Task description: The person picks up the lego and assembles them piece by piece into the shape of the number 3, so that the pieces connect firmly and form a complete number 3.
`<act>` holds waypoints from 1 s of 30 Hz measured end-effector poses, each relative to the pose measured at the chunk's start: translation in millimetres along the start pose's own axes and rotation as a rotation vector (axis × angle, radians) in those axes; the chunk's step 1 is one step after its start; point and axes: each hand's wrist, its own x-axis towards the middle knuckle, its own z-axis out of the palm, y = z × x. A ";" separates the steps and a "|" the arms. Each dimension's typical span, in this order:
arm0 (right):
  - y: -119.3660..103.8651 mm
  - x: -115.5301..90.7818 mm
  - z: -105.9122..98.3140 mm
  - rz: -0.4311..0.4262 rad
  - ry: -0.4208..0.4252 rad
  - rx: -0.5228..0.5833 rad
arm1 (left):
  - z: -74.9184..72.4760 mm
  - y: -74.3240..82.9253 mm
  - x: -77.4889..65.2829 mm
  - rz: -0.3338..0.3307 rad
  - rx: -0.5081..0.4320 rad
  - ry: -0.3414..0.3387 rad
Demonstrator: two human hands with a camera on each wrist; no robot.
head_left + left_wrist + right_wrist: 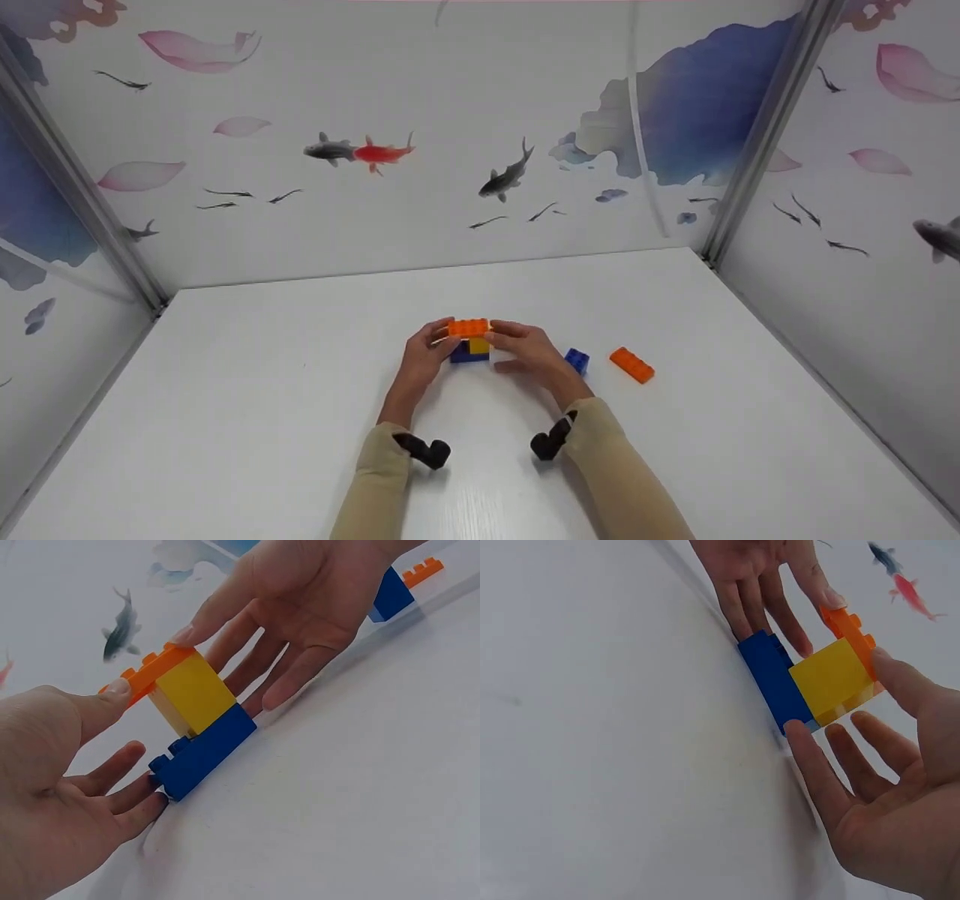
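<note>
Midway between the left and right edges of the surface [247, 390], the left hand [424, 361] and right hand [531, 349] grip both ends of a brick stack [480, 346], thumbs [116, 692] on its orange studded brick [469, 328], fingertips [796, 732] against its blue brick [208, 752], a yellow brick [198, 694] between.

The left hand [425, 358] and right hand [529, 349] faced each other, palms inward. The left thumb [94, 709] and right thumb [911, 688] pinched from above the spread, loosely bent lower fingers [816, 776]; the left forearm [373, 484] and right forearm [628, 480] lay behind those fingers, slanting outward.
</note>
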 end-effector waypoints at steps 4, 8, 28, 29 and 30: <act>-6.2 -10.3 -7.2 -0.017 0.034 -0.058 | -1.6 -0.2 -0.1 -0.010 -0.012 0.011; -14.2 -26.8 -19.0 -0.066 0.023 -0.140 | -2.0 -0.5 -0.6 -0.016 -0.018 0.029; -10.1 -71.3 -85.3 -0.458 0.186 -0.508 | -2.3 0.2 -2.0 0.001 0.026 0.002; -7.6 -70.5 -89.0 -0.455 0.183 -0.510 | -2.3 -0.2 -2.1 -0.001 0.028 0.001; -5.0 -69.5 -93.0 -0.454 0.176 -0.509 | -2.3 -0.4 -2.3 -0.002 0.029 0.000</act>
